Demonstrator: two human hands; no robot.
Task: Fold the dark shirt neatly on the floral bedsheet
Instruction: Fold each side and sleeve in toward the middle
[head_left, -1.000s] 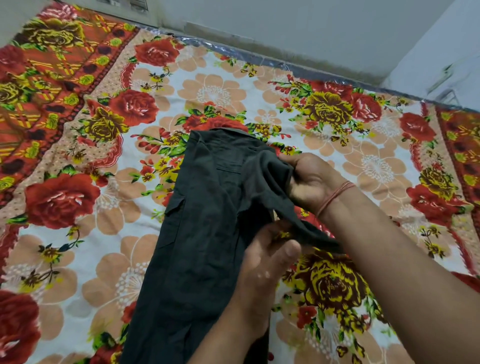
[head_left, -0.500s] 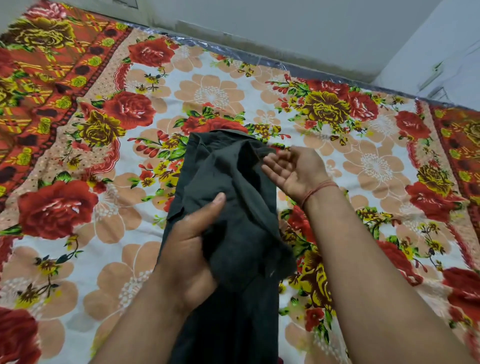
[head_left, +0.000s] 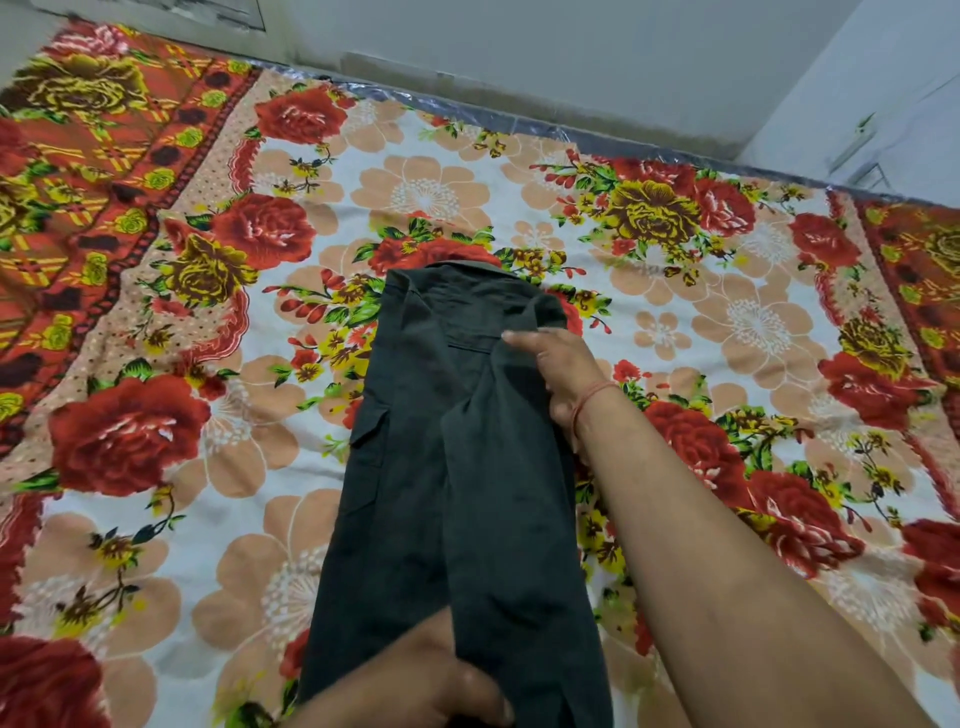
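The dark shirt (head_left: 415, 467) lies lengthwise on the floral bedsheet (head_left: 753, 322) as a long narrow strip, collar at the far end. Its right sleeve is folded over and runs down the middle of the strip. My right hand (head_left: 558, 374) rests on the shirt's right edge near the shoulder, thumb across the cloth and fingers under the fold, holding it. My left hand (head_left: 431, 680) sits at the near end, fingers closed on the lower end of the folded sleeve. A red thread circles my right wrist.
The bedsheet's orange-red patterned border (head_left: 78, 171) runs along the left and far right. A pale wall (head_left: 571, 62) stands just behind the bed's far edge, with a white door or cabinet (head_left: 883, 104) at the right corner.
The sleeve, bunched in my hands before, now lies flat down the shirt. My left hand has drawn back to the near end. My right hand has turned over and come down onto the shoulder edge.
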